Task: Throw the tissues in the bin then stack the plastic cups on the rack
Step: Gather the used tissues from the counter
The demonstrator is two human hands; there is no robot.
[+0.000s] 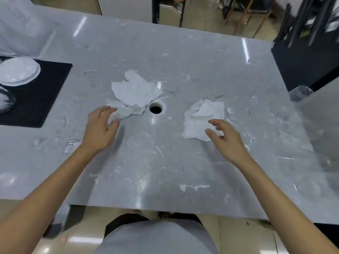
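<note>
I judge nothing is binned yet; both tissues lie on the bench (pixel 165 162), cups unstacked. Left of the round hole (pixel 155 109), my left hand (pixel 100 129) pinches the larger tissue (pixel 135 90) at its near corner; right of the hole, my right hand (pixel 226 139) hovers spread wide over the crumpled tissue (pixel 203 116), at its near edge.

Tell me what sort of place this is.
Likely a café or canteen clearing station: a grey stone-look counter with a round hole, used tissues, white plates on a black mat, a black rack, and chair legs beyond.
</note>
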